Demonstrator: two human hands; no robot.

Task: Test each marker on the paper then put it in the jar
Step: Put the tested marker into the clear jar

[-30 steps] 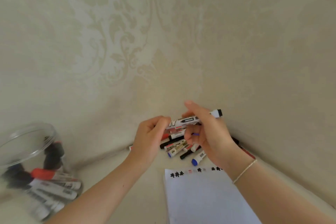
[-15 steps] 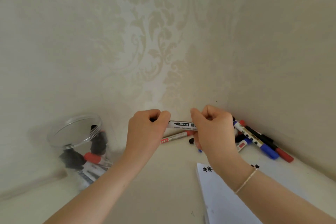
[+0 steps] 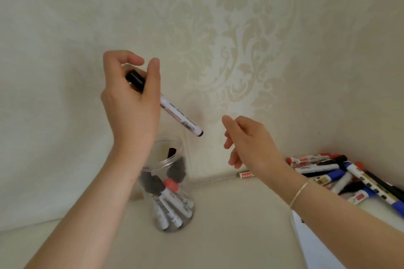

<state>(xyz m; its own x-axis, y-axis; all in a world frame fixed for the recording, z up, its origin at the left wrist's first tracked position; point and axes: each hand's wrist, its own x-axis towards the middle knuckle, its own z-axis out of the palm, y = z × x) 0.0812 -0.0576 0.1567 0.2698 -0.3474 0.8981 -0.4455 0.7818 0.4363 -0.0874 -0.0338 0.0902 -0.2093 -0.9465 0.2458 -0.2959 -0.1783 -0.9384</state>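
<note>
Up above the jar (image 3: 169, 160), the left hand (image 3: 131, 102) pinches a black-capped marker (image 3: 172, 109) near its cap, fingers closed round the barrel, so the body slants down and to the right with its low end near the open mouth, probably lined up for a drop. Beside it, the right hand (image 3: 249, 142) hangs empty, fingers loosely curled and apart from the marker. Below, the clear jar stands upright on the pale surface, already holding several capped markers. Further right, a pile of markers (image 3: 341, 172) lies against the wall, likely untested, and the paper (image 3: 314, 244) shows at the lower right edge.
</note>
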